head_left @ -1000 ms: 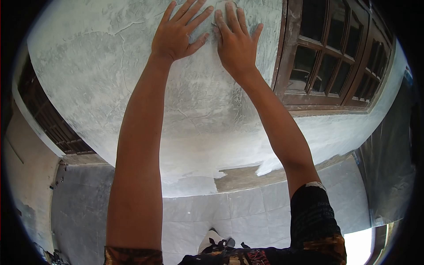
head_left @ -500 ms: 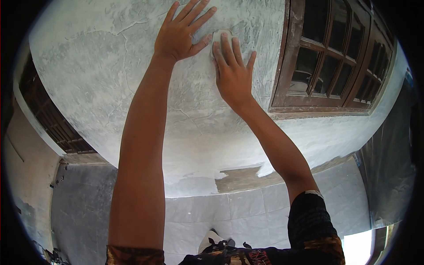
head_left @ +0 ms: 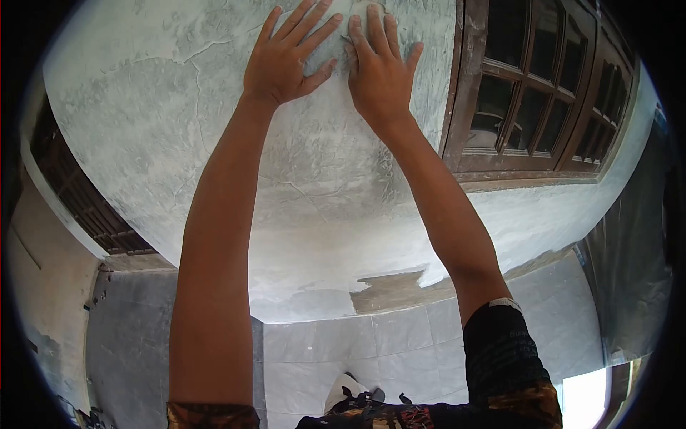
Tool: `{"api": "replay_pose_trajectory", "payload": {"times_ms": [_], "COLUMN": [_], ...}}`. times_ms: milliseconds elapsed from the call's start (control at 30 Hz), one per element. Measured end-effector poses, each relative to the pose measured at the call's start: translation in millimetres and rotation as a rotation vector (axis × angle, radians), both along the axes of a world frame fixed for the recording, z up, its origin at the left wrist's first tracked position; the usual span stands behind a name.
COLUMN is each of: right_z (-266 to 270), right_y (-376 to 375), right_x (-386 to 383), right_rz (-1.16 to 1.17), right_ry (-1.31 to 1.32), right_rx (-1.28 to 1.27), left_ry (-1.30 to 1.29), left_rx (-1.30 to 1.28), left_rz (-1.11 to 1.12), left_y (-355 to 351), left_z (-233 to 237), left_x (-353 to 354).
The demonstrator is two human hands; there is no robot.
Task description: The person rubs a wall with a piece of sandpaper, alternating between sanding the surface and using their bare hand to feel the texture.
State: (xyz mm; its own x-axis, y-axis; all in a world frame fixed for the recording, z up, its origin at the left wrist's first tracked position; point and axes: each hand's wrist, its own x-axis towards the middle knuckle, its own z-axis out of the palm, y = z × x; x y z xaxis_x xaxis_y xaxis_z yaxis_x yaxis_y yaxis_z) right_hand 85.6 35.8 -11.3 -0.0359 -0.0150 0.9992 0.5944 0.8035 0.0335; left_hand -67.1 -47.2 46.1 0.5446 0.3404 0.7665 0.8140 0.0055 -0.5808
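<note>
My left hand (head_left: 280,63) lies flat on the plastered wall (head_left: 300,157), its fingers spread and nothing in it. Just to its right, my right hand (head_left: 379,71) presses a small pale pad, apparently sandpaper (head_left: 363,10), against the same wall. The fingers cover most of the pad, so only a bit of it shows near the fingertips. The wall is whitish grey and patchy, with cracks and rough trowel marks around both hands.
A brown wooden window (head_left: 532,93) is set in the wall at right. Another dark frame (head_left: 86,186) is at far left. Below, a bare brownish patch (head_left: 389,289) meets the grey tiled floor (head_left: 321,357). Dark sheeting (head_left: 632,272) hangs at right.
My right hand has slid up the wall with the pad, now near the top edge of the view. My left hand stays flat on the wall, shifted only slightly in view.
</note>
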Motion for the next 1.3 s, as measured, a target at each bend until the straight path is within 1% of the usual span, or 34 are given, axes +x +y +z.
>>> {"api": "replay_pose_trajectory", "payload": {"times_ms": [33, 67, 167, 233, 267, 300, 333, 367, 433, 500, 533, 567, 600, 667, 700, 767, 833, 933, 967, 1067, 1133, 1167, 1233, 1267, 1300], "right_z": [-6, -19, -82, -73, -59, -30, -15, -15, -16, -53, -74, -85, -76, -52, -38, -16, -36, -79, -78, -28, -20, -20, -51, -69, -72], "right_y": [-2, -7, -27, -27, -20, -16, -14, -15, -20, -43, -54, -60, -55, -40, -35, -29, -37, -70, -64, -41, -35, -34, -57, -68, -74], "right_x": [-1, -2, -8, -12, -15, -16, -17, -20, -26, -30, -35, -39, -41, -45, -45, -43, -47, -56, -56, -46, -44, -44, -47, -52, -54], "right_rz": [-0.002, -0.007, 0.006, 0.001, -0.002, 0.008, 0.014, 0.002, 0.03, 0.017, 0.03, 0.045, 0.034, 0.052, 0.042, 0.033, -0.001, 0.008, 0.002, -0.02, -0.027, -0.034, -0.029, -0.014, 0.0], "right_ry": [0.006, -0.003, -0.09, -0.047, -0.043, 0.029, 0.101, 0.106, 0.157, 0.086, 0.063, 0.042, 0.053, 0.156, 0.166, 0.219, 0.206, 0.135, 0.136, 0.246, 0.25, 0.256, 0.225, 0.192, 0.16], "right_rx": [-0.002, -0.056, -0.245, -0.223, -0.227, -0.18, -0.135, -0.139, -0.178, -0.34, -0.405, -0.469, -0.465, -0.345, -0.347, -0.257, -0.281, -0.507, -0.511, -0.33, -0.321, -0.307, -0.361, -0.456, -0.547], "left_ry": [-0.006, -0.012, -0.018, -0.029, -0.038, -0.033, -0.039, -0.048, -0.085, -0.117, -0.129, -0.139, -0.15, -0.146, -0.151, -0.153, -0.165, -0.165, -0.164, -0.163, -0.161, -0.166, -0.169, -0.167, -0.164], "left_rx": [0.009, 0.02, 0.017, 0.016, 0.017, 0.009, 0.034, 0.062, 0.088, 0.111, 0.108, 0.106, 0.089, 0.09, 0.089, 0.081, 0.08, 0.085, 0.087, 0.08, 0.082, 0.086, 0.09, 0.093, 0.1], "left_rz": [-0.018, -0.038, -0.02, -0.053, -0.087, -0.093, -0.088, -0.085, -0.131, -0.178, -0.134, -0.09, -0.077, -0.076, -0.062, -0.073, -0.082, -0.112, -0.115, -0.106, -0.09, -0.103, -0.118, -0.135, -0.152], "left_y": [0, 1, 2, 1, 1, 1, 0, 0, 9, 15, 13, 10, 10, 11, 10, 9, 12, 12, 12, 11, 11, 12, 13, 13, 14], "left_z": [0, 0, -1, -1, -1, -2, -4, -6, -19, -32, -37, -42, -45, -46, -47, -49, -49, -50, -50, -51, -50, -51, -52, -52, -50], "left_x": [-1, -2, -4, -5, -5, -5, -5, -4, -10, -15, -15, -16, -18, -18, -18, -18, -19, -21, -22, -22, -22, -21, -22, -23, -23]}}
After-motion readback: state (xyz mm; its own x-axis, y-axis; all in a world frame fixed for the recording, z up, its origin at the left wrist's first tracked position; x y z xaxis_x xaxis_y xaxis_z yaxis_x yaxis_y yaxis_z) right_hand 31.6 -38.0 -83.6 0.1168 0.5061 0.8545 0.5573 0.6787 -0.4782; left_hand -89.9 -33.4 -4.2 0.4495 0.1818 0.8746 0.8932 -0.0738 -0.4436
